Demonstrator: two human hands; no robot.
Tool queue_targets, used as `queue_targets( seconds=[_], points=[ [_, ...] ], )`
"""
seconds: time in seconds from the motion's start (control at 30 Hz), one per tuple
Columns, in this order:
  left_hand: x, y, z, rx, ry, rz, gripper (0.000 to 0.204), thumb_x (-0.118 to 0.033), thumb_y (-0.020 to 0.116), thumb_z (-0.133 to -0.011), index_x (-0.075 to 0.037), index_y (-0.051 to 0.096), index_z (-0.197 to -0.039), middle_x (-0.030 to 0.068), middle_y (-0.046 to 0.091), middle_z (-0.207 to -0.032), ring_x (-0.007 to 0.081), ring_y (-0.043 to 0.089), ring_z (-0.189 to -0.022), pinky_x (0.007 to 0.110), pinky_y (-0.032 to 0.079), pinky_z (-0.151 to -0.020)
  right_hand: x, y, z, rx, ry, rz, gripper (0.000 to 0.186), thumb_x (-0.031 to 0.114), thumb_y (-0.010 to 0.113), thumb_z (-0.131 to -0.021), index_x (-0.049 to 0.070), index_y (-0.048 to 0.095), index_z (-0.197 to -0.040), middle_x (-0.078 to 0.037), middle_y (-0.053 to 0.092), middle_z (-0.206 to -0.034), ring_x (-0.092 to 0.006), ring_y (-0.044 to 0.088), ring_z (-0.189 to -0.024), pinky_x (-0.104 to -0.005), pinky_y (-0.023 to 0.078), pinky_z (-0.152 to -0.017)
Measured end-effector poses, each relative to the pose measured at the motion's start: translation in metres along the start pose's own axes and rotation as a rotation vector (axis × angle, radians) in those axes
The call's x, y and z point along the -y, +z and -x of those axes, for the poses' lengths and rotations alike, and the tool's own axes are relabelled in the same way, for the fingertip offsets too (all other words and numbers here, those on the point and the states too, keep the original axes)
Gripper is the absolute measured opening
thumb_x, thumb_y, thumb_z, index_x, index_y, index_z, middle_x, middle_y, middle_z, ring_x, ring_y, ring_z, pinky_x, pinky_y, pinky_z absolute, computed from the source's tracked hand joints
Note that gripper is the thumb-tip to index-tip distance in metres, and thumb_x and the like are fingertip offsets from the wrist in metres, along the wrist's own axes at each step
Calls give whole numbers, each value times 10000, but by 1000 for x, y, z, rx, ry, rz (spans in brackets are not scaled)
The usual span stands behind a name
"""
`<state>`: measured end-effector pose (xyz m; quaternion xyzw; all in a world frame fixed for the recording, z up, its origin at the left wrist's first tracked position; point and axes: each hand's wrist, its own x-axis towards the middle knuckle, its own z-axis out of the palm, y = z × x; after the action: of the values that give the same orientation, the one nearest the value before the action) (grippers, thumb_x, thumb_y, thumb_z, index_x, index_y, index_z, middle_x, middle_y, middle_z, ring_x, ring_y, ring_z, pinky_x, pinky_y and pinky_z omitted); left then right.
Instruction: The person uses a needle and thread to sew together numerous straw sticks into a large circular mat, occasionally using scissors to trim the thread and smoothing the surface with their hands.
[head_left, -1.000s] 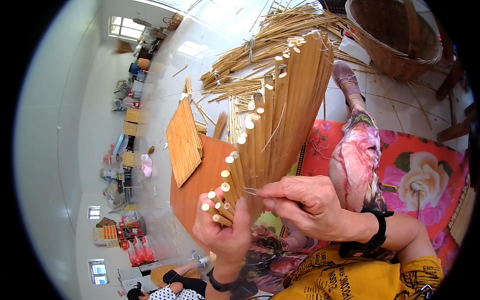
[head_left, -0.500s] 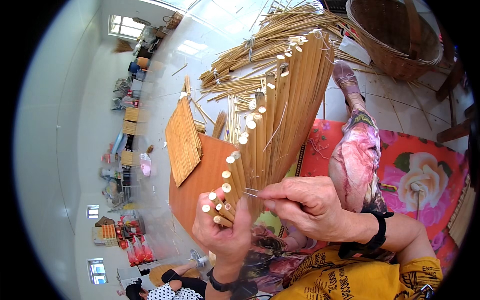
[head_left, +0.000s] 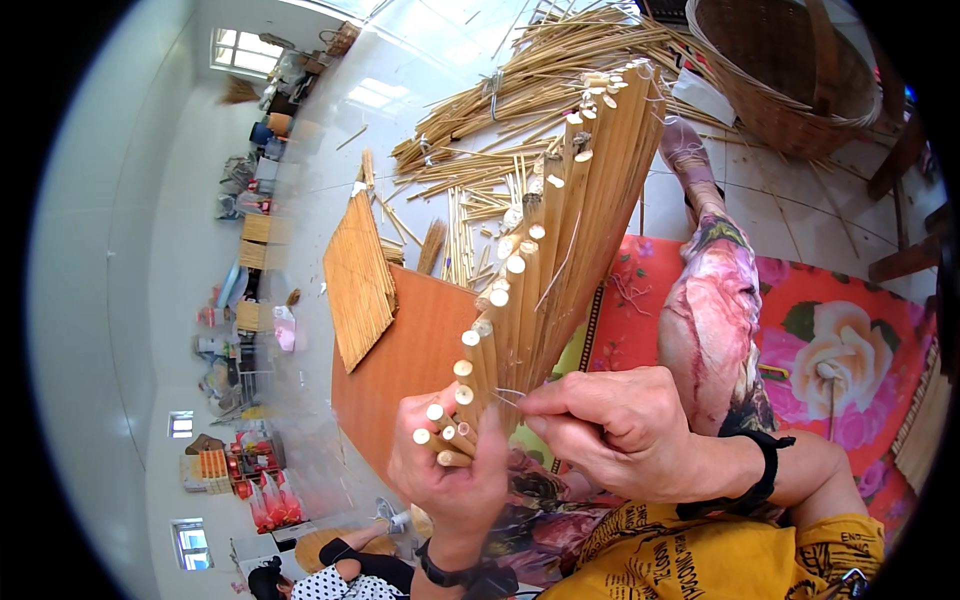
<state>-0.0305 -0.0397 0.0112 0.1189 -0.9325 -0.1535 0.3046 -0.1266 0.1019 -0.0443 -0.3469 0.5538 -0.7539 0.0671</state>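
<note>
A long fan of tan reed stalks [head_left: 585, 215] with pale cut ends runs from the centre toward the top right. My left hand [head_left: 448, 460] is closed around several stalks at its lower end, their round ends showing between thumb and fingers. Just right of that, my right hand [head_left: 625, 430] pinches a thin pale thread [head_left: 505, 393] beside the stalks; whether it is thread or wire I cannot tell. A brown board [head_left: 385, 390] lies beyond my left hand, with a diamond-shaped reed panel [head_left: 355, 285] over its upper part.
Loose stalks [head_left: 480, 90] lie heaped on the tiled floor. A wicker basket [head_left: 750, 110] stands top right. My leg [head_left: 700, 330] rests by a red floral mat [head_left: 840, 370]. Another person [head_left: 325, 580] is at lower left. Assorted goods [head_left: 255, 250] line the left wall.
Both hands and the lower end of the stalk fan have shifted slightly down and right in the picture, with the grips unchanged. The surroundings have shifted a little left.
</note>
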Motion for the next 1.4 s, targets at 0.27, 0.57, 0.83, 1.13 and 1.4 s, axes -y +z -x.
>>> queue_targets(
  seconds=[0.27, 0.57, 0.83, 1.13, 1.4],
  points=[
    [3, -1, 1, -21, -49, 68, 309, -20, 804, -771, -23, 660, -1044, 66, 661, -910, 132, 628, -688, 269, 506, -621, -2, 1, 3, -23, 2, -47, 150, -18, 676, -844, -16, 723, -987, -104, 716, -776, -190, 717, -658, -290, 545, -568],
    [4, 0, 1, -14, -28, 54, 327, -15, 808, -754, -33, 657, -1044, 67, 656, -908, 140, 633, -700, 270, 508, -627, -3, 1, 1, -13, 24, -73, 149, -16, 671, -849, -11, 723, -989, -100, 726, -789, -190, 722, -664, -291, 553, -576],
    [4, 0, 1, -2, -35, 70, 341, -3, 805, -755, -28, 649, -1058, 74, 659, -916, 142, 639, -718, 268, 512, -639, -4, 2, 1, -22, 16, -76, 143, -11, 680, -846, -7, 726, -982, -100, 728, -792, -193, 723, -662, -293, 559, -580],
    [6, 1, 2, -8, -2, 75, 343, 8, 802, -762, -21, 643, -1065, 78, 659, -921, 141, 634, -715, 266, 512, -640, -5, 2, 2, -14, 18, -69, 140, -15, 686, -839, -10, 726, -973, -103, 735, -824, -199, 729, -685, -291, 566, -598],
    [1, 0, 0, -7, 3, 47, 318, 7, 799, -766, -25, 661, -1050, 63, 655, -893, 129, 631, -690, 262, 505, -615, -5, 0, 2, -14, -18, -65, 156, -8, 694, -848, -25, 727, -999, -129, 735, -836, -223, 732, -715, -310, 572, -631]
  ],
)
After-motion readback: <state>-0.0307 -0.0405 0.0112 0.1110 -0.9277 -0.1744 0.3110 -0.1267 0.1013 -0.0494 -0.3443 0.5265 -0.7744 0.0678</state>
